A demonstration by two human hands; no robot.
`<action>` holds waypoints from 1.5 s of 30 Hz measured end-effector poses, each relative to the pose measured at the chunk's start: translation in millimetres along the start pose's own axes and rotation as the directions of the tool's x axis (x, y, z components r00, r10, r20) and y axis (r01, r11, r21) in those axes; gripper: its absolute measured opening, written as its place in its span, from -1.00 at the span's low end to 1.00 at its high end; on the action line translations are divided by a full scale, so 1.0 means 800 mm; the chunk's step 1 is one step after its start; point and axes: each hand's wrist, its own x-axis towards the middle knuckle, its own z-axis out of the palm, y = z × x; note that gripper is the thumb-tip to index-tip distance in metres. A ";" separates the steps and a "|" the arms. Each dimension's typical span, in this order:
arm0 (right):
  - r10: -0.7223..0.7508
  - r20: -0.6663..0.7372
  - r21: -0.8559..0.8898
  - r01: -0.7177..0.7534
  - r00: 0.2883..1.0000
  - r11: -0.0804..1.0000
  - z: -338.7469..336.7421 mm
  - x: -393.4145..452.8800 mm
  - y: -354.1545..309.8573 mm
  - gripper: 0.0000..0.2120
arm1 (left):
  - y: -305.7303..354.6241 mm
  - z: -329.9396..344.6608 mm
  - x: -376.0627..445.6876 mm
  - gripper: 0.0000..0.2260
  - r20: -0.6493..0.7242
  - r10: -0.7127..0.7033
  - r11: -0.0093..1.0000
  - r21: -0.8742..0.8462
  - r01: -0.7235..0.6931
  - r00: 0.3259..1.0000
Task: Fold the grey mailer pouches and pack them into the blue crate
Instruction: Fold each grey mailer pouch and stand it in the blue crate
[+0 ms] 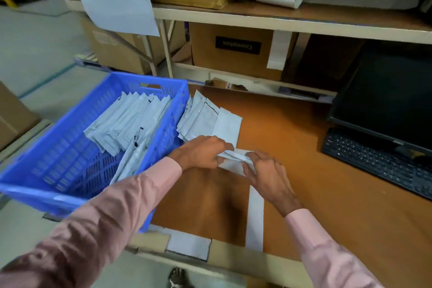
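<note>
The blue crate [70, 147] stands at the table's left edge, with several folded grey pouches [126, 121] stacked inside it. A fan of unfolded grey pouches [205, 119] lies on the table just right of the crate. My left hand [201, 152] and my right hand [268, 173] both pinch one grey pouch [233, 159], creased between them, just in front of that fan.
A black monitor [385, 93] and keyboard [378, 166] fill the table's right side. White tape strips [254, 220] run across the orange table [315, 194]. Shelves with cardboard boxes [236, 51] rise behind. More boxes stand on the floor at left.
</note>
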 end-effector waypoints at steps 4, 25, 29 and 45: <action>0.037 -0.029 0.006 -0.037 0.999 0.999 -0.029 0.027 -0.040 -0.65 | -0.039 -0.043 -0.007 -0.60 -0.086 0.054 0.997 0.055 -0.050 0.995; 0.315 -0.159 0.167 -0.289 0.936 0.943 -0.056 0.074 -0.356 -0.70 | -0.262 -0.103 -0.145 -0.61 -0.326 0.420 0.907 0.164 -0.387 0.847; 0.310 -0.149 0.260 -0.266 0.939 0.928 -0.047 0.067 -0.404 -0.71 | -0.278 -0.110 -0.187 -0.56 -0.315 0.440 0.896 0.211 -0.390 0.841; 0.407 0.184 0.281 -0.444 0.895 0.851 0.029 0.081 -0.534 -0.64 | -0.366 -0.053 -0.239 -0.41 -0.040 0.506 0.862 0.055 -0.503 0.862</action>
